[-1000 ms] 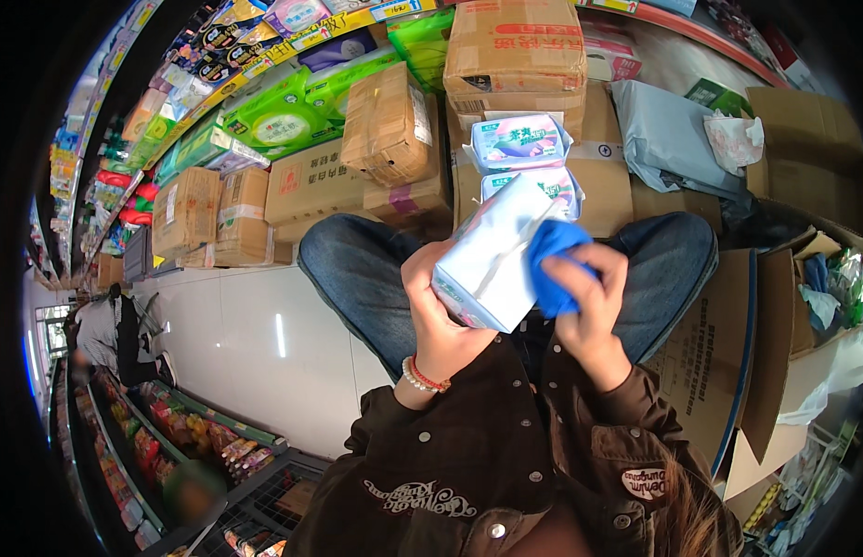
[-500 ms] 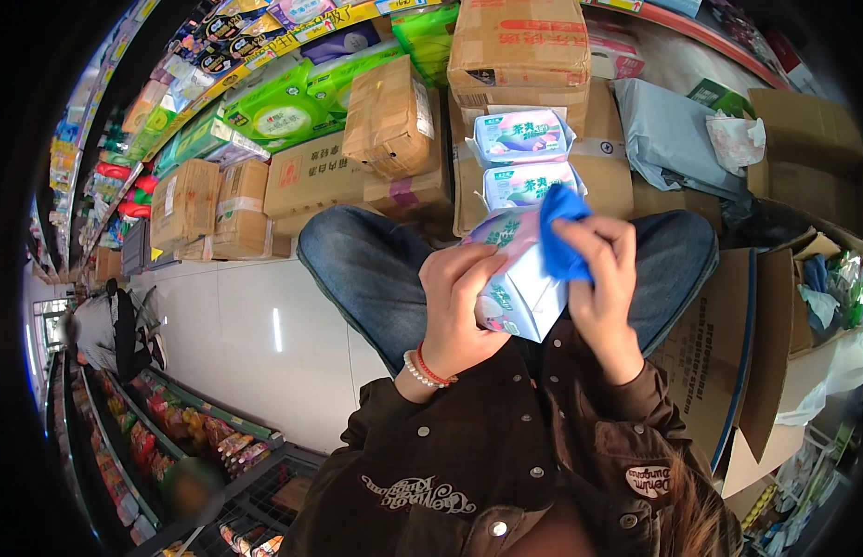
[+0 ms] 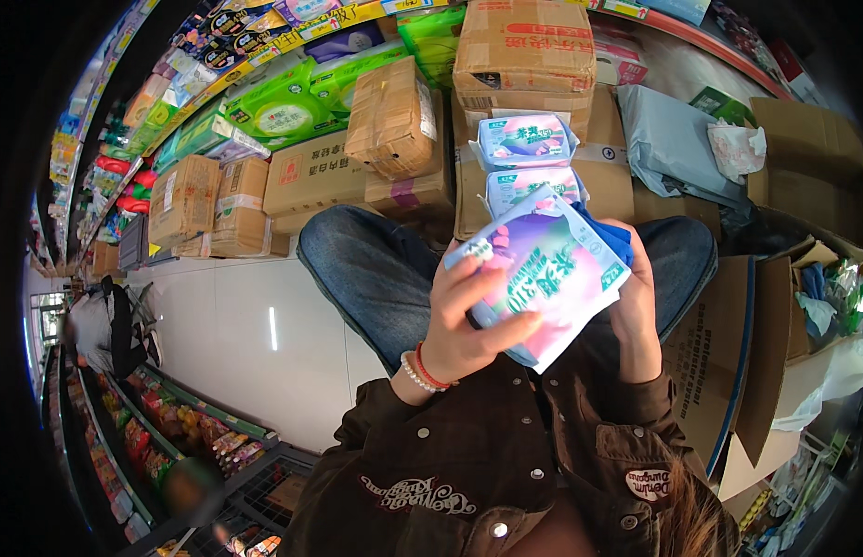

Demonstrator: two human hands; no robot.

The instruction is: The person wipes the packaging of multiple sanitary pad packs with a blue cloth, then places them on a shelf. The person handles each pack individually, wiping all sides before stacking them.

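Above my lap I hold a pastel pink, purple and white sanitary pad pack [image 3: 552,278], its broad printed face turned up and tilted. My left hand [image 3: 464,311] grips its left side, thumb across the front and fingers at the edge. At its right edge my right hand [image 3: 641,302] presses a dark blue cloth [image 3: 608,236] against the pack; most of those fingers are hidden behind it. Just beyond, two matching packs, a nearer one [image 3: 533,188] and a farther one [image 3: 527,139], lie in a row on a cardboard box.
Taped cartons [image 3: 391,116] stand in front of shelves with green tissue packs [image 3: 278,116]. On the right are a grey plastic bag [image 3: 668,139], an open carton [image 3: 807,162] and a box holding cloths and wrappers [image 3: 826,292]. Pale floor tiles [image 3: 255,320] lie left of my knees.
The pack has turned from showing its end and side to showing its broad face. My right hand and the cloth have moved from over the pack to its right edge, partly behind it.
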